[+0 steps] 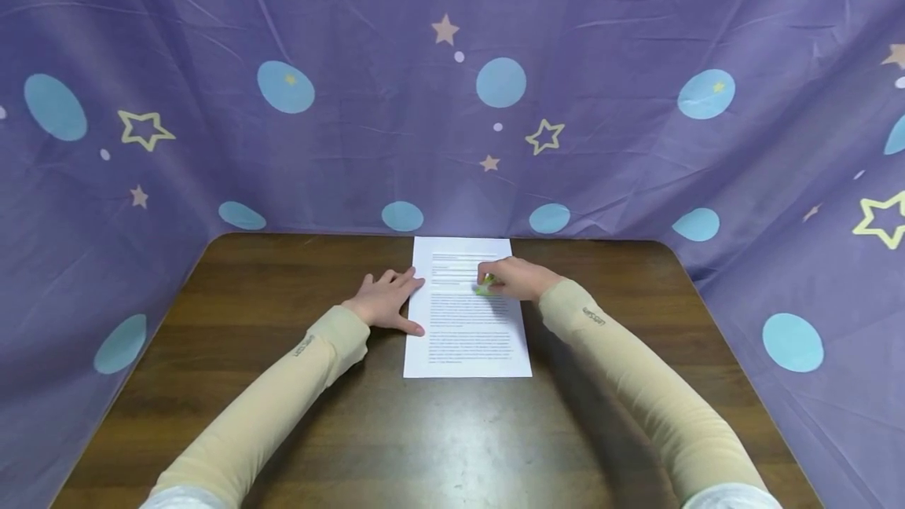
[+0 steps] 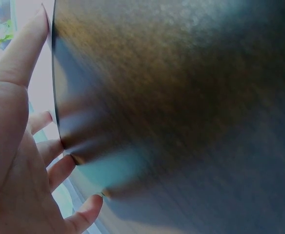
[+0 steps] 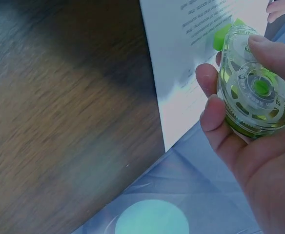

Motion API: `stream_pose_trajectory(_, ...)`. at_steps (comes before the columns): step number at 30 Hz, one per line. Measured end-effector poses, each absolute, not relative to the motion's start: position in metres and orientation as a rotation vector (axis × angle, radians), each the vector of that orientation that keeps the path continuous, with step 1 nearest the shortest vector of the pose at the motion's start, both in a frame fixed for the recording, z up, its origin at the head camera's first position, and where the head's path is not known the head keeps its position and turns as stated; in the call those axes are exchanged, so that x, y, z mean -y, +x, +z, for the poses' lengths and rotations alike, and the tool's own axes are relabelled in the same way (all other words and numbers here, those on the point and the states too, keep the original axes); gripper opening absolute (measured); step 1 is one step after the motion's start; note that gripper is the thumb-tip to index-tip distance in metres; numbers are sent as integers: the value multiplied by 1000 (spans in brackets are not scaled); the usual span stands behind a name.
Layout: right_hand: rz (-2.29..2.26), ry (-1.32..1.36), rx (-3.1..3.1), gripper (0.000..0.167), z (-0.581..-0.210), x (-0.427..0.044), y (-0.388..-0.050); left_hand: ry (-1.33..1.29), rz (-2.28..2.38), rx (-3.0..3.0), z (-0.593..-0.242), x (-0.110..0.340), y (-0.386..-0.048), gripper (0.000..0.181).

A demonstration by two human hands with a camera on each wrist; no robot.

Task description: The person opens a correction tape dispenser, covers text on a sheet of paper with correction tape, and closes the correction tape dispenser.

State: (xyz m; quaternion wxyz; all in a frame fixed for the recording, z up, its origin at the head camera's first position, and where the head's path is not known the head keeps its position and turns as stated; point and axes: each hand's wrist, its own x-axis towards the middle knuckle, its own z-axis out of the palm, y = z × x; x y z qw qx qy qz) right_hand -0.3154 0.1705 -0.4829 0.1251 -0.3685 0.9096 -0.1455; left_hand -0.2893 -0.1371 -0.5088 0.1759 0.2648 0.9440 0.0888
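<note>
Correction tape (image 3: 254, 90) is held pinched by the right hand (image 1: 522, 279); printed paper (image 1: 467, 328) is seen beneath that grip, its left edge touched by the left hand (image 1: 385, 302), fingers (image 2: 62, 171) spread apart.

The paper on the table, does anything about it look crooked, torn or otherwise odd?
Nothing stands out. The paper lies flat, roughly square to the table, with no visible tear or spill. The left hand rests at its left edge; the right hand holds a green tape dispenser over it.
</note>
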Motion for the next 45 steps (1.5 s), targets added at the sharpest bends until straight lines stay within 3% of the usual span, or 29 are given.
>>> stream_pose_trajectory(20, -411, -1190, -2615, 15, -482, -133, -316, 751, 252, -2681, -506, 137, -289, 110)
stream_pose_trajectory(45, -409, -1266, -2635, 14, -486, -122, -315, 757, 237, -2666, -515, 139, -292, 111)
